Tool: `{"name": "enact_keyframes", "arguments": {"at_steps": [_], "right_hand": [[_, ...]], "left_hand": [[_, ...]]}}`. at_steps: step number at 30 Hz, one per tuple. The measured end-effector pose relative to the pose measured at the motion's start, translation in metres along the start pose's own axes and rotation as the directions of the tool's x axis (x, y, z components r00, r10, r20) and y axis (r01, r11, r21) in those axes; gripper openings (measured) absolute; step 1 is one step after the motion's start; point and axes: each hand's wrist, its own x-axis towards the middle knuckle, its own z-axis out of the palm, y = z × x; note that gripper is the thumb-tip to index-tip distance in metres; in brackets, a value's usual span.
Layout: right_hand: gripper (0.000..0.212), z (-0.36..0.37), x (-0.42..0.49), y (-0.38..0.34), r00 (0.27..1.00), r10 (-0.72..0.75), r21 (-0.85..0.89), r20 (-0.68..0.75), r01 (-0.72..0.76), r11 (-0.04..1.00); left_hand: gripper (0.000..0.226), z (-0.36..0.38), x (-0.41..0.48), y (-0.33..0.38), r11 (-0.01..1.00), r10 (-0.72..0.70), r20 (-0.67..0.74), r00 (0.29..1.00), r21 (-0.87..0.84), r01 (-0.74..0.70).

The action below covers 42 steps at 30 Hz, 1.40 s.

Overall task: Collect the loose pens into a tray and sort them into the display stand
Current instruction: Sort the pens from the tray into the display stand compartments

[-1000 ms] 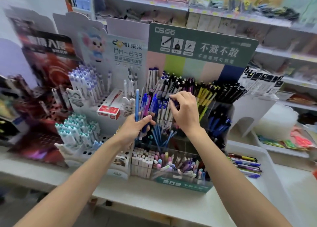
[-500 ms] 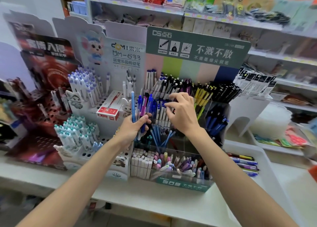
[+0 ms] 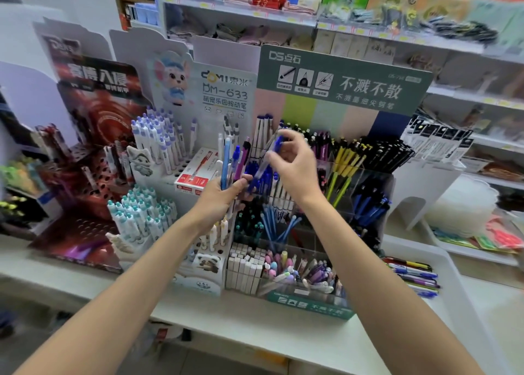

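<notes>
My left hand (image 3: 224, 194) grips a bunch of blue and purple pens (image 3: 234, 162) upright in front of the display stand (image 3: 340, 88). My right hand (image 3: 295, 164) pinches one dark blue pen (image 3: 269, 159) slanted, just right of the bunch and above the stand's blue-pen compartment. The stand is a clear tiered rack with a green header, filled with black, yellow, blue and pastel pens. A white tray (image 3: 459, 298) at the lower right holds several loose pens (image 3: 411, 278).
A white cartoon pen stand (image 3: 175, 147) with purple and teal pens stands to the left, a red box (image 3: 195, 173) on it. A dark red display (image 3: 93, 136) is further left. Shelves of goods run behind. The white counter edge is near me.
My right hand left the pens in the stand and now holds a dark blue pen lifted beside the bunch. My left hand with the bunch stayed at about the same place.
</notes>
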Motion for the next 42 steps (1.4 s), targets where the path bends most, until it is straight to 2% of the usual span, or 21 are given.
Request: {"name": "enact_keyframes", "arguments": {"at_steps": [2, 4, 9, 14, 16, 18, 22, 28, 32, 36, 39, 42], "right_hand": [[0.040, -0.011, 0.009, 0.000, 0.986, -0.046, -0.039, -0.160, 0.040, 0.998], [0.038, -0.014, 0.014, 0.001, 0.973, -0.124, -0.096, -0.196, 0.107, 0.990], [0.037, 0.002, 0.017, 0.005, 0.944, -0.313, -0.259, -0.103, 0.278, 0.925], [0.039, 0.012, 0.023, 0.005, 0.924, -0.383, -0.332, -0.016, 0.356, 0.874], [0.038, 0.013, 0.027, 0.001, 0.912, -0.409, -0.335, 0.025, 0.393, 0.856], [0.037, 0.013, 0.029, 0.002, 0.920, -0.391, -0.323, 0.040, 0.382, 0.866], [0.039, 0.016, 0.018, 0.014, 0.955, -0.246, -0.361, 0.167, 0.291, 0.886], [0.021, 0.010, 0.025, 0.008, 0.971, -0.222, -0.267, 0.093, 0.239, 0.934], [0.024, 0.012, 0.021, 0.003, 0.954, -0.205, -0.316, 0.218, 0.268, 0.910], [0.019, -0.002, 0.037, -0.006, 0.956, -0.070, -0.272, 0.286, 0.151, 0.950], [0.014, -0.005, 0.028, 0.003, 0.966, -0.121, -0.289, 0.227, 0.186, 0.939], [0.011, -0.001, 0.019, 0.013, 0.966, -0.122, -0.324, 0.227, 0.193, 0.926]], "left_hand": [[0.026, -0.010, -0.002, -0.002, 0.999, -0.013, -0.024, 1.000, -0.043, 0.012], [0.026, -0.016, -0.005, -0.002, 0.998, -0.028, -0.023, 0.999, -0.064, 0.026], [0.026, -0.023, -0.007, -0.003, 0.995, -0.046, -0.016, 0.999, -0.088, 0.044], [0.026, -0.027, -0.007, -0.005, 0.987, -0.057, -0.008, 0.998, -0.148, 0.056], [0.025, -0.029, -0.006, -0.007, 0.992, -0.050, -0.004, 0.999, -0.117, 0.049], [0.025, -0.030, -0.006, -0.008, 0.996, -0.043, -0.006, 0.999, -0.078, 0.042], [0.024, -0.027, -0.006, -0.008, 0.995, -0.059, -0.025, 0.998, -0.078, 0.056], [0.025, -0.024, -0.005, -0.008, 0.997, -0.047, -0.014, 0.999, -0.069, 0.046], [0.024, -0.019, -0.006, -0.008, 0.996, -0.038, -0.009, 0.999, -0.085, 0.037], [0.023, -0.015, -0.008, -0.009, 0.994, -0.036, 0.009, 0.999, -0.107, 0.037], [0.023, -0.015, -0.009, -0.010, 0.990, -0.040, 0.012, 0.999, -0.132, 0.041], [0.023, -0.013, -0.010, -0.010, 0.988, -0.048, 0.001, 0.999, -0.149, 0.047]]}}
